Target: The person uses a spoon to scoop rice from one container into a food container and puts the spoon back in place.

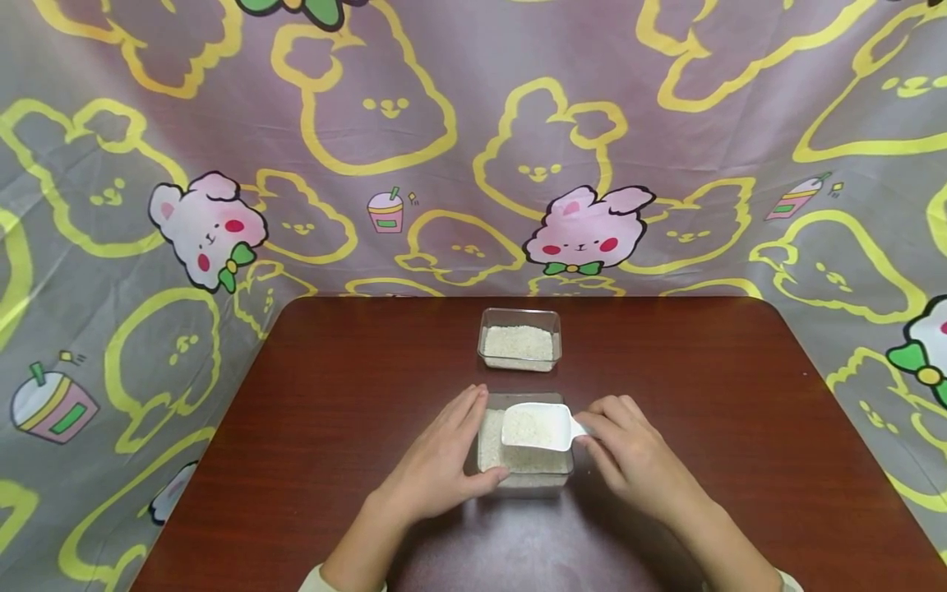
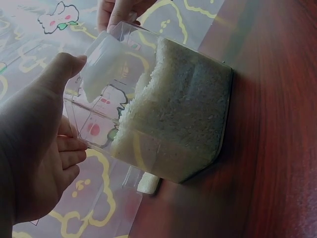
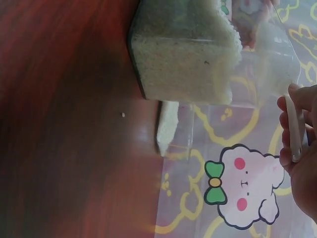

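A clear rectangular container with white rice in it stands on the table near the person. My left hand holds its left side, fingers along the left wall and thumb at the near left corner. In the left wrist view the left hand shows thumb and fingertips spread at the rim. My right hand grips the handle of a white scoop, which is level above the rice with some rice in its bowl. The right wrist view shows the fingers of the right hand curled round the scoop handle.
Behind stands a second clear container, also with rice. A tiny pale speck lies on the brown table. A patterned cloth hangs around the back and both sides of the table.
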The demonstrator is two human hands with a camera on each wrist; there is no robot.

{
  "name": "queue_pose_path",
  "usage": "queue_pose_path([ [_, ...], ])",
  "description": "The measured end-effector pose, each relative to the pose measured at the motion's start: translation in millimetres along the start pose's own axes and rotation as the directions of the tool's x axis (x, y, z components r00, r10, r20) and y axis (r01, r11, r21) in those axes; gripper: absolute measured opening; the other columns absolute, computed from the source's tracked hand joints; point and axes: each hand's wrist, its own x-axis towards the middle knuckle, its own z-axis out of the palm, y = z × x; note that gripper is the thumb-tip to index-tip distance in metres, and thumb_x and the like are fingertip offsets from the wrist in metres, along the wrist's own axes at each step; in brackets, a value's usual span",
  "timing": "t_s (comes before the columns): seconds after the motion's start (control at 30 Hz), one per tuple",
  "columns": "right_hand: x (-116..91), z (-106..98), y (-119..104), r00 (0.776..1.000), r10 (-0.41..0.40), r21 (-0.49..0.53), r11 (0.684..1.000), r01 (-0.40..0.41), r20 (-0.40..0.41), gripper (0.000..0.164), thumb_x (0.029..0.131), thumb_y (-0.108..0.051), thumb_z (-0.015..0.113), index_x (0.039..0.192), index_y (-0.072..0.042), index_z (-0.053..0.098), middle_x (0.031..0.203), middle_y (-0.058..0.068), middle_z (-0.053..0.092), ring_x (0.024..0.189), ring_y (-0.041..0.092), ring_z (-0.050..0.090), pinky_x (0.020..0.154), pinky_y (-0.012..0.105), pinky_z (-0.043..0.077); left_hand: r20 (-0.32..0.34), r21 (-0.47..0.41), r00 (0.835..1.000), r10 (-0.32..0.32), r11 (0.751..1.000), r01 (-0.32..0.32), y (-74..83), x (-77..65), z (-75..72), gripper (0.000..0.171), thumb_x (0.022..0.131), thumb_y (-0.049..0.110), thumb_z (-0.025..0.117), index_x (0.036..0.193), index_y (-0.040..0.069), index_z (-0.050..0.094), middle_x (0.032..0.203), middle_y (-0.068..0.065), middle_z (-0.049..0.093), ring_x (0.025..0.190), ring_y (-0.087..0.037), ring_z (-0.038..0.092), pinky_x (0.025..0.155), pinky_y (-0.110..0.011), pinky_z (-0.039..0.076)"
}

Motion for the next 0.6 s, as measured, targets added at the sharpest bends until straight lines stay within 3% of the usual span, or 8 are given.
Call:
queue_pose_path([
  [0.3,8.2,-5.9,4.5,1.0,0.012,0.057,0.998,-0.012,-0.001,0.022,0.098,-0.023,0.059,0.103,-0.005,0.071,0.099,-0.002,0.059,0.091,0.013,0.048,0.079,0.021,0.039,0.004,-0.013,1.0,0.001,1.0,-0.001,-0.6,-0.5,-0.5,0.1,0.085,0.059,0.063,0.156,0.003,0.021,0.165,-0.007,0.019,0.152,-0.022,0.018,0.123,-0.04,0.021],
  [0.43,13.5,-10.8,7.4,1.0,0.023,0.088,0.996,-0.022,-0.009,0.016,0.089,-0.011,0.068,0.103,-0.003,0.071,0.099,-0.001,0.06,0.092,0.013,0.049,0.078,0.021,0.039,0.008,-0.02,1.0,0.001,1.0,-0.001,-0.7,-0.4,-0.3,0.1,0.085,0.059,0.063,0.156,0.002,0.02,0.165,-0.007,0.018,0.151,-0.024,0.019,0.123,-0.04,0.021],
  [0.6,23.9,-17.5,16.1,0.998,0.056,0.092,0.994,-0.055,-0.011,0.024,0.078,-0.002,0.075,0.102,-0.003,0.071,0.098,-0.001,0.061,0.093,0.013,0.048,0.076,0.021,0.04,0.02,-0.025,1.0,-0.006,1.0,0.006,-0.9,-0.6,-0.3,0.1,0.086,0.059,0.062,0.157,0.004,0.018,0.165,-0.006,0.016,0.152,-0.022,0.016,0.124,-0.037,0.018],
])
